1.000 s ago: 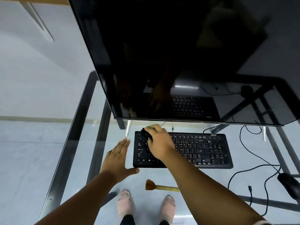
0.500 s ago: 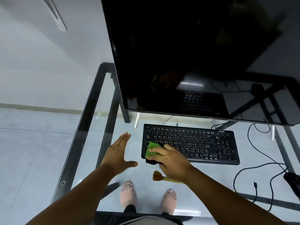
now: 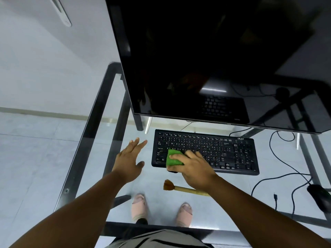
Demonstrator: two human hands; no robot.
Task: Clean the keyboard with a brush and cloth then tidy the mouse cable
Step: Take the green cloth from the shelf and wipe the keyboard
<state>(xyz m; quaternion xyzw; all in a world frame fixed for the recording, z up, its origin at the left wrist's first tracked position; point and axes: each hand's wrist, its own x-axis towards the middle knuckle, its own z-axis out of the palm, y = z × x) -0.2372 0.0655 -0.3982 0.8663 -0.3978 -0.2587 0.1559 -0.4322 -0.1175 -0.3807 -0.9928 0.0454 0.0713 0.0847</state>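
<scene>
A black keyboard [image 3: 215, 151] lies on the glass desk [image 3: 93, 122] under the monitor. My right hand [image 3: 193, 167] grips a green cloth [image 3: 172, 159] and presses it on the keyboard's lower left keys. My left hand [image 3: 129, 158] rests flat on the glass just left of the keyboard, fingers straight. A brush [image 3: 177, 187] with brown bristles and a pale handle lies on the glass in front of the keyboard, its handle partly under my right wrist. The black mouse [image 3: 319, 196] sits at the right edge, with its cable [image 3: 279, 158] looping loosely across the glass.
A large dark monitor [image 3: 215, 59] hangs over the back of the desk. A loose cable end with a plug [image 3: 275, 196] lies left of the mouse. My feet in pale slippers show through the glass below.
My right hand has drawn the cloth from the keyboard's top left corner down to its lower left keys. The left hand has stayed flat beside the keyboard. The view has shifted.
</scene>
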